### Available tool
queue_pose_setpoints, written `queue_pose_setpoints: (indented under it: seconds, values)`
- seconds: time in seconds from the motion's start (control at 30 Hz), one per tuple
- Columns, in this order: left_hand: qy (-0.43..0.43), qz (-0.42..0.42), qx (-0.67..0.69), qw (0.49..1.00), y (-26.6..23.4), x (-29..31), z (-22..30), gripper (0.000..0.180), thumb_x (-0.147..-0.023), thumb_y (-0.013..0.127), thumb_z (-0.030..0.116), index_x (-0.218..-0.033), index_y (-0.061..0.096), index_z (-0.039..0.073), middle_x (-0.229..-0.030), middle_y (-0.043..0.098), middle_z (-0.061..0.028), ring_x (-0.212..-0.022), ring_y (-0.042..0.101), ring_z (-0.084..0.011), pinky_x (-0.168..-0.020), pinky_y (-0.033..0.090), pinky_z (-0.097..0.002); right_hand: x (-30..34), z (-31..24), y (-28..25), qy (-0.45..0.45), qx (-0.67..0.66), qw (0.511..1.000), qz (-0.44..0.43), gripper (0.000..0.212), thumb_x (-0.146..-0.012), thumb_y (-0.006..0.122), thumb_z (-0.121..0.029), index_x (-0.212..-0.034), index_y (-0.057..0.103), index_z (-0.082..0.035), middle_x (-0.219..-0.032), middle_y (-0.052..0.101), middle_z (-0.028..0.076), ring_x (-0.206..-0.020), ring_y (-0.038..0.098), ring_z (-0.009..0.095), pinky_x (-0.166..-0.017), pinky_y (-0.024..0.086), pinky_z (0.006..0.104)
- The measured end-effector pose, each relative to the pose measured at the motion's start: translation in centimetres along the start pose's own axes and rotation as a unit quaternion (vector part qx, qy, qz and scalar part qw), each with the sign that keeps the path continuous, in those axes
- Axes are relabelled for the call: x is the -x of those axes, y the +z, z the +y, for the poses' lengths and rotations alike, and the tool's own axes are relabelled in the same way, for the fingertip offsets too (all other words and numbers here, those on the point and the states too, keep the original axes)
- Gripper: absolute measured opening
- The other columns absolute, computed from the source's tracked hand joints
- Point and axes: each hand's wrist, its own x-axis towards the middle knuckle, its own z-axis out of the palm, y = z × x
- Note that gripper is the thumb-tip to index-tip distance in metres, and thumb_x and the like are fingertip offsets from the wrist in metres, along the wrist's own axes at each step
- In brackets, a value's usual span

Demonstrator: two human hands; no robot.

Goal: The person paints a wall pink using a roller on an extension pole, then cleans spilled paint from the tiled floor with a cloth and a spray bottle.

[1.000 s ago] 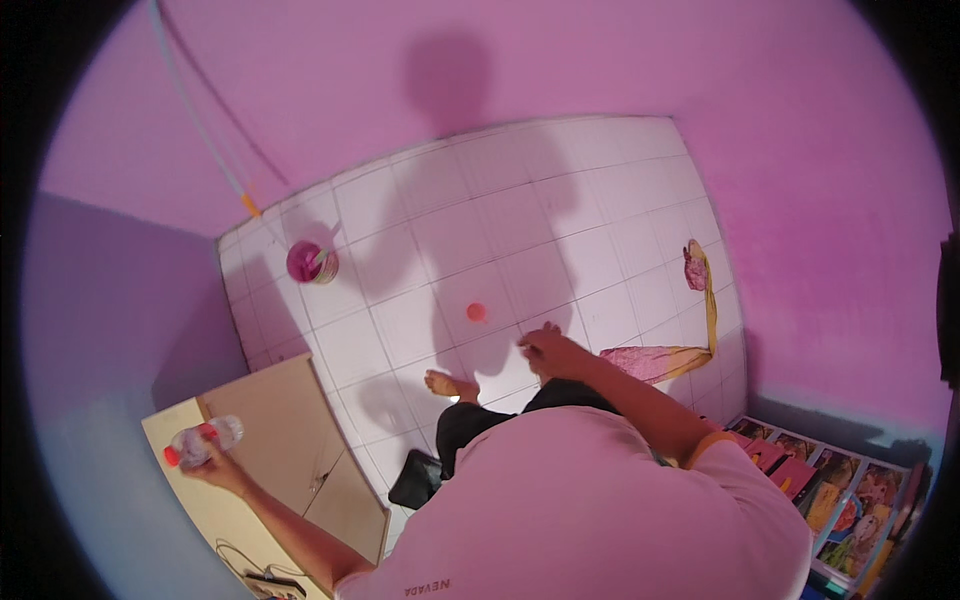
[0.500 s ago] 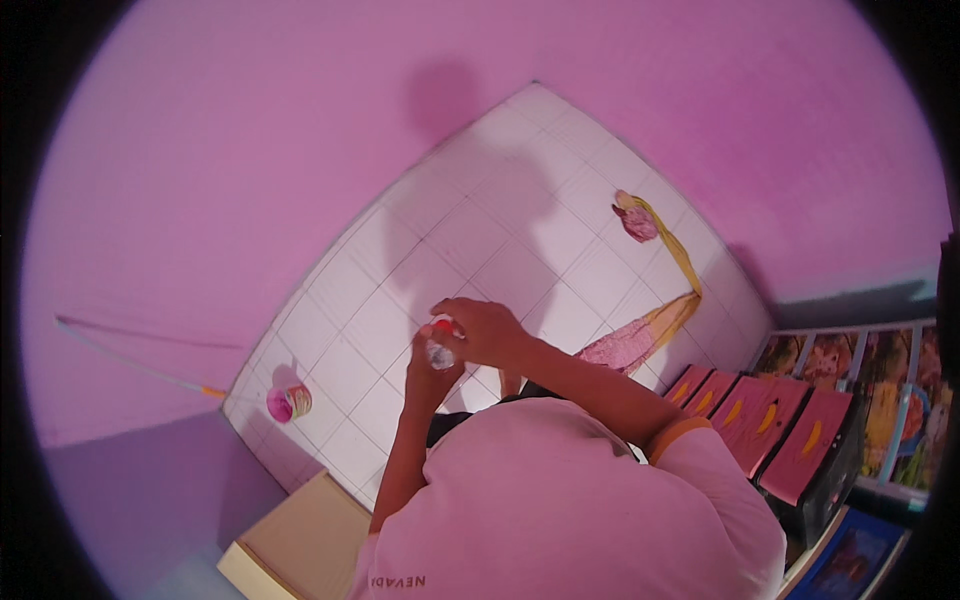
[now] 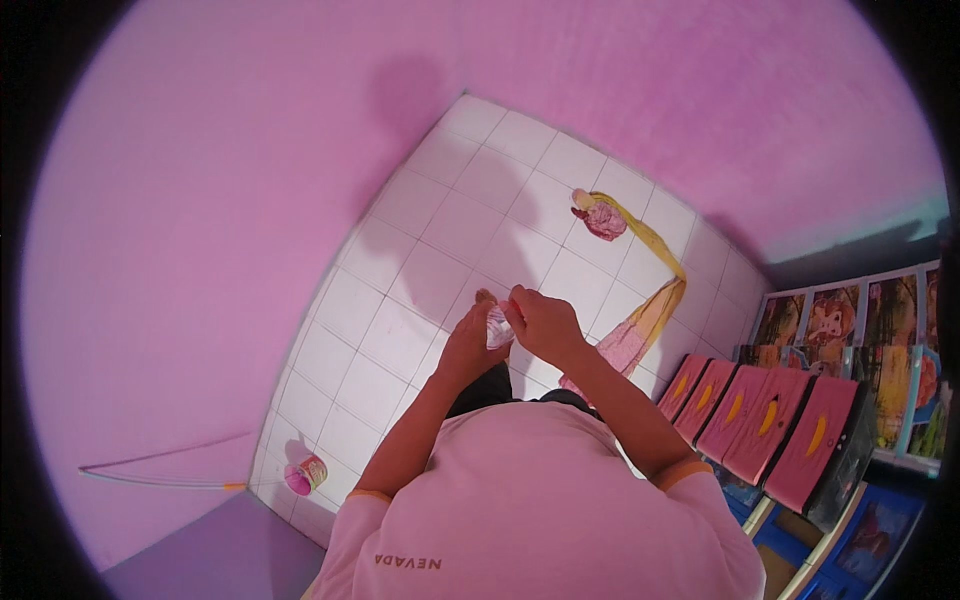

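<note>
In front of my chest my left hand (image 3: pixel 466 345) is wrapped round a small clear plastic bottle (image 3: pixel 498 330), and pale markings show on the side facing up. My right hand (image 3: pixel 548 322) sits at the bottle's upper right, with thumb and fingers pinched together at its top. Whatever those fingers hold is hidden, and the red cap does not show. Both forearms reach forward over the white tiled floor (image 3: pixel 375 345).
A pink-and-yellow cloth (image 3: pixel 655 245) lies bunched and trailing on the tiles. Beside the left wall stands a small pink can (image 3: pixel 305 475) near a thin curved rod (image 3: pixel 165 480). Pink-fronted drawers (image 3: pixel 740 415) and picture-fronted cabinets (image 3: pixel 885 330) fill the right side.
My right hand has shifted from over the bottle's red top to its right side, and the red no longer shows. Both hands appear farther right as the whole view has turned.
</note>
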Motion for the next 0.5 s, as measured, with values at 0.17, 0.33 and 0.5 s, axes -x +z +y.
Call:
queue_pose_setpoints:
  seconds: [0.17, 0.33, 0.5]
  values:
    - [0.056, -0.003, -0.011, 0.998, 1.6, -9.3, -2.6, 0.069, -0.070, 0.074, 0.025, -0.126, 0.040, 0.002, -0.116, 0.054, -0.0211, -0.108, 0.053, -0.0361, -0.089, 0.046, -0.0392, -7.1, 5.1, -3.0, -0.055, 0.015, 0.998, -0.033, 0.020, -0.093, 0.046, -0.021, -0.100, 0.054, -0.005, -0.098, 0.057, 0.014, -0.087, 0.059, 0.029, -0.070, 0.048, 0.0391]
    - [0.049, -0.030, 0.014, 0.998, 0.8, -18.4, -1.7, 0.066, -0.070, 0.072, 0.025, -0.123, 0.039, 0.001, -0.112, 0.053, -0.0180, -0.104, 0.054, -0.0350, -0.085, 0.045, -0.0415, -14.7, 9.2, -7.9, -0.104, -0.014, 0.991, -0.079, 0.025, -0.091, 0.049, -0.013, -0.114, 0.052, -0.005, -0.109, 0.050, 0.013, -0.100, 0.052, 0.031, -0.083, 0.046, 0.0384]
    - [0.056, -0.061, 0.024, 0.996, -0.5, -27.0, 0.2, 0.065, -0.071, 0.072, 0.025, -0.122, 0.040, 0.001, -0.110, 0.053, -0.0172, -0.101, 0.055, -0.0346, -0.083, 0.046, -0.0412, -19.7, 12.6, -10.7, -0.085, -0.087, 0.993, -0.004, 0.026, -0.089, 0.052, -0.009, -0.114, 0.052, -0.004, -0.114, 0.049, 0.014, -0.106, 0.050, 0.032, -0.089, 0.045, 0.0366]
